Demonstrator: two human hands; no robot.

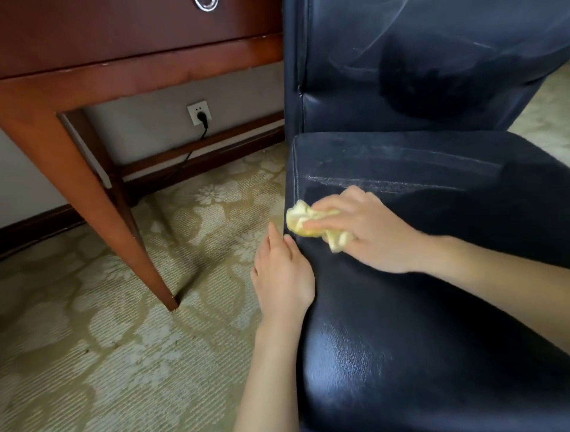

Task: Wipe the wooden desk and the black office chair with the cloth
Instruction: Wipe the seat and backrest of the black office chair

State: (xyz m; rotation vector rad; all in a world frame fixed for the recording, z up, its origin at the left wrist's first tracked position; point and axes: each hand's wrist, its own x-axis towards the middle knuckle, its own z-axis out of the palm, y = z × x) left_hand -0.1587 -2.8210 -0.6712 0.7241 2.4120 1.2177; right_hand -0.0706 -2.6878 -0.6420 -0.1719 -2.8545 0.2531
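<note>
The black leather office chair (431, 308) fills the right half of the view, its seat streaked with pale dust lines. My right hand (367, 229) presses a crumpled yellow cloth (300, 220) onto the seat near its left edge, fingers bent over the cloth. My left hand (282, 277) rests with straight fingers against the seat's left side, just below the cloth. The wooden desk (129, 74) stands at the upper left, with one slanted leg reaching down to the carpet.
Patterned beige carpet (92, 354) covers the floor to the left. A wall socket (199, 113) with a black plug and cable sits under the desk. A metal drawer ring (206, 4) shows at the top edge.
</note>
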